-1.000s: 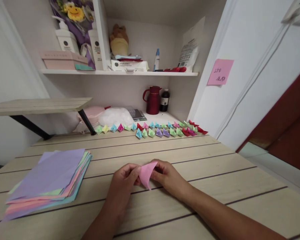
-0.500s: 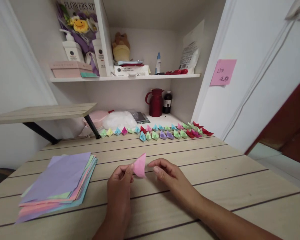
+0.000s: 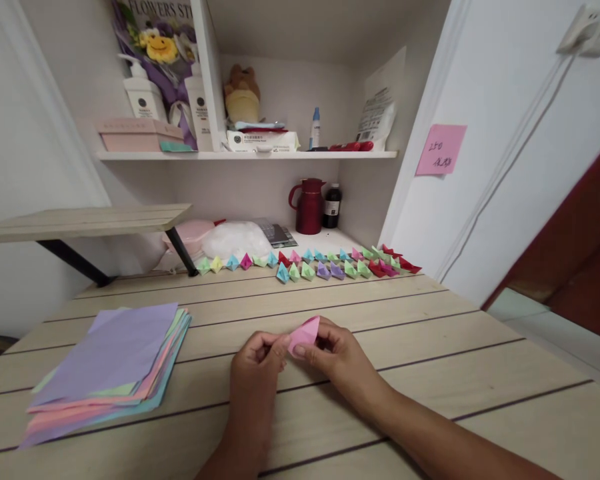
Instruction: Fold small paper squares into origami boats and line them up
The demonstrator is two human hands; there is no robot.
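Observation:
A small folded pink paper (image 3: 304, 335) is pinched between both of my hands just above the wooden table (image 3: 430, 347). My left hand (image 3: 255, 373) grips its left side with thumb and fingers closed. My right hand (image 3: 337, 357) grips its right side, fingers curled round it. A stack of coloured paper sheets (image 3: 110, 367), purple on top, lies on the table to the left of my hands. Two rows of small folded paper boats (image 3: 310, 263) in several colours stand along the far edge of the table.
A dark red jug (image 3: 309, 205) and a dark bottle (image 3: 332, 205) stand in the alcove behind the boats. A raised wooden shelf on a black bracket (image 3: 85, 220) juts out at the left. The upper shelf (image 3: 245, 155) holds bottles and boxes. A pink note (image 3: 440, 149) sticks to the right wall.
Half a second ago only my left hand held the pink paper upright; now my right hand has closed on it too and the paper sits lower and flatter.

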